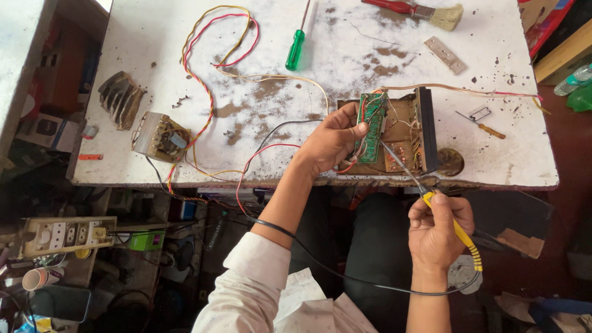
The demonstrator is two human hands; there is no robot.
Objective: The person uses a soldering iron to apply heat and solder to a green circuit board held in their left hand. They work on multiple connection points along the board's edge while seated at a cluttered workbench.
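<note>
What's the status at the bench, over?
Left hand holds circuit board. Right hand holds soldering iron, tip at board. Loose wires nearby.

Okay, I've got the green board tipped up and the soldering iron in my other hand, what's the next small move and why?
Probably ease the soldering iron tip onto the joint: its tip already sits beside the green circuit board, which the left hand holds tilted, while the right hand steadies the handle.

Left forearm bare below a rolled white sleeve, stretched forward and up, wrist bent slightly. Left hand (333, 143) cupped, thumb and fingers curled in a pinching hold. Right forearm bare, rising from the lower edge, wrist straight. Right hand (438, 229) closed in a pen-like grip, fingers folded, thumb pressed on top, knuckles leftward.
</note>
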